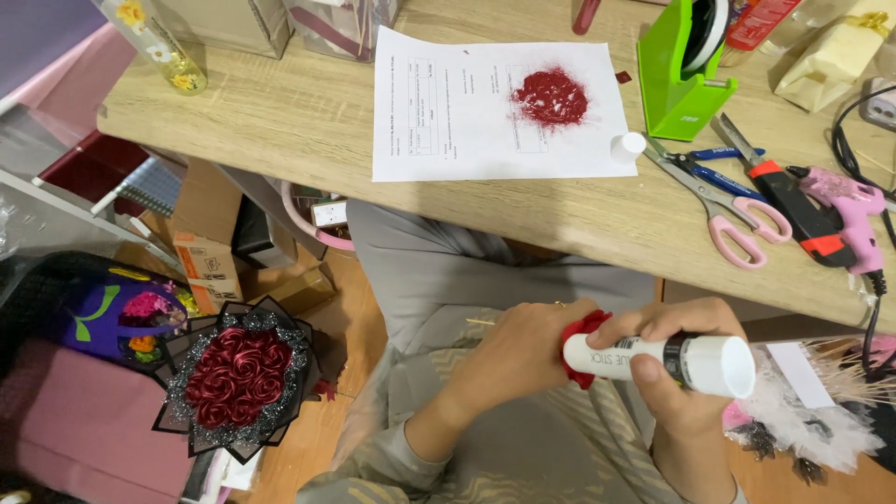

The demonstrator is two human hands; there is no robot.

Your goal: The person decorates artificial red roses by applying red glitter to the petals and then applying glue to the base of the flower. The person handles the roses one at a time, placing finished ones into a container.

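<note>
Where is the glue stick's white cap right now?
In the head view, the white cap stands on the wooden table, at the paper sheet's right edge, just left of the scissors.

The small red piece (584, 347) is mostly covered by the left hand (519, 353) and the white glue stick (665, 360), so its shape cannot be told, and the stick's tip is hidden against it. At the far edge the green tape dispenser (679, 82), a flowered bottle (154, 42) and boxes are cut off. The print on the paper sheet (467, 112) is too small to read.
</note>
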